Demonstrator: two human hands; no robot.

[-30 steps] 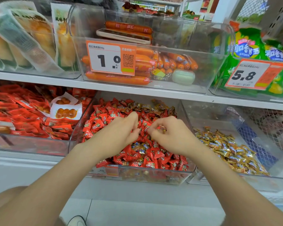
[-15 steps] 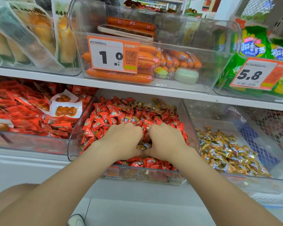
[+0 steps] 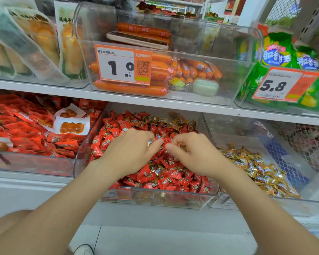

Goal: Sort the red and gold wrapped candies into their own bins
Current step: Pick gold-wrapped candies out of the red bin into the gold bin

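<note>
The middle clear bin (image 3: 173, 199) holds a heap of red wrapped candies (image 3: 110, 133) with gold wrapped candies (image 3: 180, 120) mixed in, mostly at the back. My left hand (image 3: 133, 151) and my right hand (image 3: 195, 155) hover side by side over the heap's centre, fingertips nearly touching. A shiny wrapper shows between the curled fingers of my left hand. My right hand's fingers pinch a gold candy. The bin to the right (image 3: 265, 204) holds a pile of gold candies (image 3: 256, 166) only.
A bin of red snack packets (image 3: 26, 129) stands to the left. The shelf above (image 3: 155, 102) carries a bin of orange sausages (image 3: 155, 70) with a price tag, pale packets on the left and green bags (image 3: 284, 56) on the right.
Both hands had pressed down into the heap near the front; now they have lifted and moved slightly back, fingers curled around small wrappers.
</note>
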